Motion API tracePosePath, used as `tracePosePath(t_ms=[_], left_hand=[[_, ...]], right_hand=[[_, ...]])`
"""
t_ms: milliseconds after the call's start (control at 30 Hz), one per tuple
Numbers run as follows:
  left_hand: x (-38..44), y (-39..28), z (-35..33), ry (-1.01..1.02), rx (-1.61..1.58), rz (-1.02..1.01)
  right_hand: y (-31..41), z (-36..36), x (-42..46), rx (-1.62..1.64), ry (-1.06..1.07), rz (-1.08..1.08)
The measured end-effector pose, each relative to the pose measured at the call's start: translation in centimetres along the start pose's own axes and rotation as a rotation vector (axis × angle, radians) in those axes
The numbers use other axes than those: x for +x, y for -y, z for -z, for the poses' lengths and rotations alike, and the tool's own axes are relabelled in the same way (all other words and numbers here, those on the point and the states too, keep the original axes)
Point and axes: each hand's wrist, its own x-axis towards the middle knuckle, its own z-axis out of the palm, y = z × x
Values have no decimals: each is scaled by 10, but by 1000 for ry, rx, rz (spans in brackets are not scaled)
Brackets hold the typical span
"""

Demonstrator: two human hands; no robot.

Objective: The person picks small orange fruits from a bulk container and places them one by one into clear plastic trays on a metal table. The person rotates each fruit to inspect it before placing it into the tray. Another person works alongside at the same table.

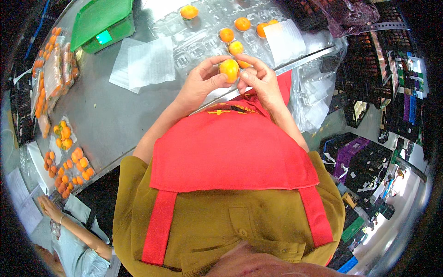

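Just over the near edge of the metal table, I hold an orange-yellow persimmon (229, 70) between both hands. The thumb and fingers of my left hand (205, 75) grip its left side. My right hand (260, 77) has its fingertips and thumb against the right side. Beyond them lie clear plastic trays (199, 45) with moulded cups. Several persimmons sit in the trays, among them one persimmon (236, 48) right behind my fingers. Another persimmon (244, 63) is partly hidden by my right hand. A white foam sheet (285, 39) covers part of the tray on the right.
White foam sheets (150, 64) lie left of the trays. A green plastic bin (104, 20) stands at the back left. Packed orange fruit (53, 69) is piled at the far left, with more fruit packs (74, 168) nearer. A co-worker's hand (50, 207) shows at lower left. Dark crates (360, 159) stand on the right.
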Motion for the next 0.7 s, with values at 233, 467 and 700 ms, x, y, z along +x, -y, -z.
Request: tracePosePath(t_ms=[233, 467, 700], left_hand=[[0, -3, -2, 20, 66, -15], [2, 4, 5, -29, -248, 64], [4, 5, 4, -95, -185, 116]], right_hand=[[-8, -3, 5, -2, 8, -97], [-6, 1, 0, -72, 93, -18], [-3, -10, 3, -431, -20, 280]])
